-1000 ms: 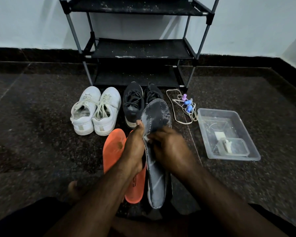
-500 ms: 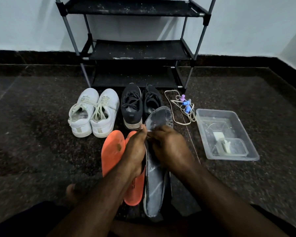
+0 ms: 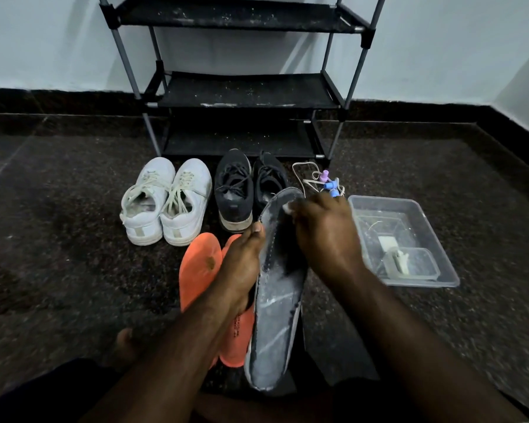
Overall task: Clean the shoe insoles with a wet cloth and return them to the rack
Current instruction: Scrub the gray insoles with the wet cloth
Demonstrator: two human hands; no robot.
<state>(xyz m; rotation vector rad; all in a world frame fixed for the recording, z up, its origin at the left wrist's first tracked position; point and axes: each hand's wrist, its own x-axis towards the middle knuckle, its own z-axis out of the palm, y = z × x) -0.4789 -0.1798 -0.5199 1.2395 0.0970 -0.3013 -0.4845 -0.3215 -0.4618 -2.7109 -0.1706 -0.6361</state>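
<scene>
Long grey foam insole (image 3: pixel 274 303) being gripped along edge by left hand (image 3: pixel 242 267); small white cloth (image 3: pixel 288 207), mostly hidden, being pinched against toe end by curled right hand (image 3: pixel 326 236).

— What is the rack (image 3: pixel 242 90) made of?
— Grey metal poles, matt black fabric shelves, dusty white specks.
— And the tub (image 3: pixel 434 239)?
— Clear glossy plastic. The floor (image 3: pixel 58 254) is dark speckled stone, faintly shiny; the grey insole (image 3: pixel 277 306) looks matt, streaked.

both forearms (image 3: pixel 171 355) are bare and sleeveless, the hands without gloves, with dark clothing (image 3: pixel 28 392) over the lap.
</scene>
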